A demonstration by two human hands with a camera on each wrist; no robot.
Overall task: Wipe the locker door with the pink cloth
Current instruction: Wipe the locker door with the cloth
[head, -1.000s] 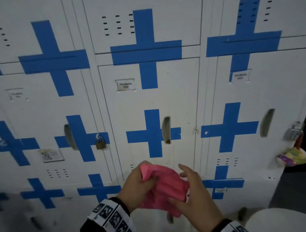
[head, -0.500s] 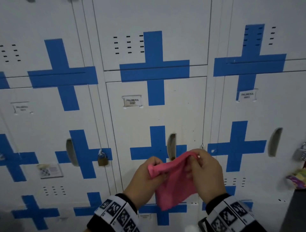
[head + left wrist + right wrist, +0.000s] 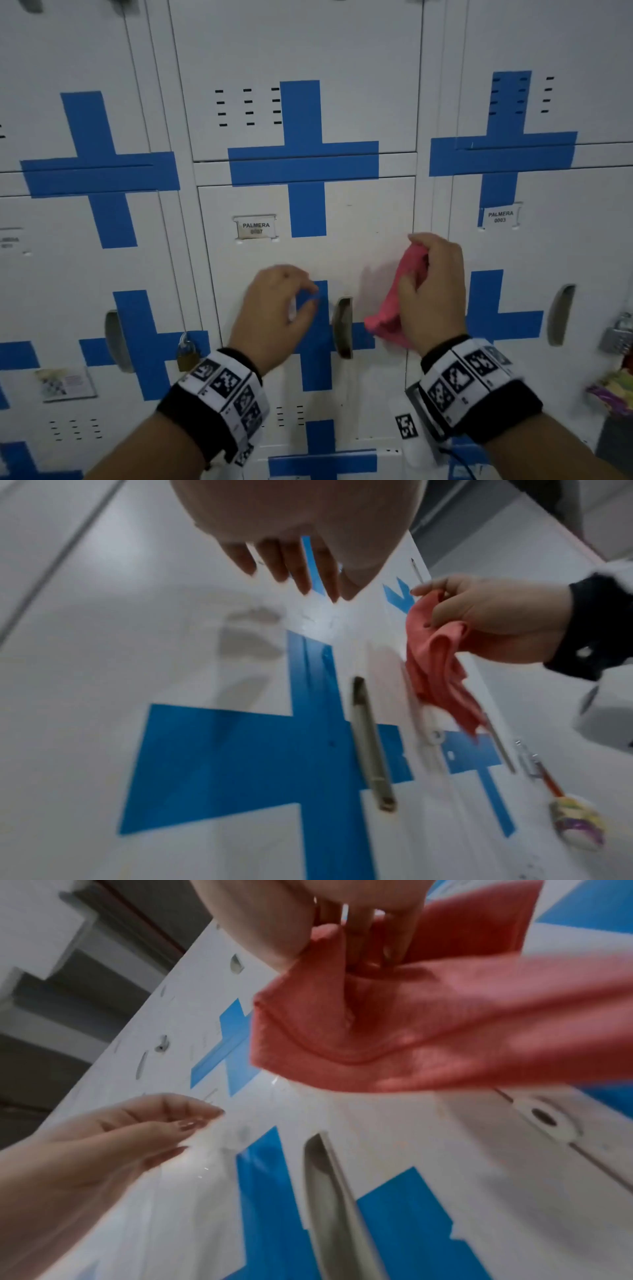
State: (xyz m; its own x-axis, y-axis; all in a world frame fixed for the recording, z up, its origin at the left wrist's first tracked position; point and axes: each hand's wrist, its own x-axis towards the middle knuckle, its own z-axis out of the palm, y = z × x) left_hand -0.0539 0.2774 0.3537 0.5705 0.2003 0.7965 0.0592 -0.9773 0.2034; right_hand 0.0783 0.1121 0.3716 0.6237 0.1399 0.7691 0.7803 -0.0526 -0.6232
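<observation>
The white locker door (image 3: 370, 219) labelled PALMERA, crossed with blue tape, fills the middle of the head view. My right hand (image 3: 433, 291) grips the bunched pink cloth (image 3: 394, 308) close to the door's right edge, beside the recessed handle (image 3: 343, 327). The cloth (image 3: 394, 1031) hangs in folds from my right fingers (image 3: 373, 939), and it shows again (image 3: 441, 669) in the left wrist view. My left hand (image 3: 277, 308) hovers empty left of the handle, fingers (image 3: 298, 569) loosely curled and near the door. Whether the cloth touches the door I cannot tell.
Neighbouring lockers surround the door. A brass padlock (image 3: 186, 353) hangs on the left locker, a silver padlock (image 3: 618, 337) on the right one. A colourful wrapped object (image 3: 613, 394) hangs at the far right. A small sticker card (image 3: 65, 382) sits low left.
My left hand has let go of the cloth and drawn left. The right hand has lifted the cloth up and right toward the door. The head view has tilted upward.
</observation>
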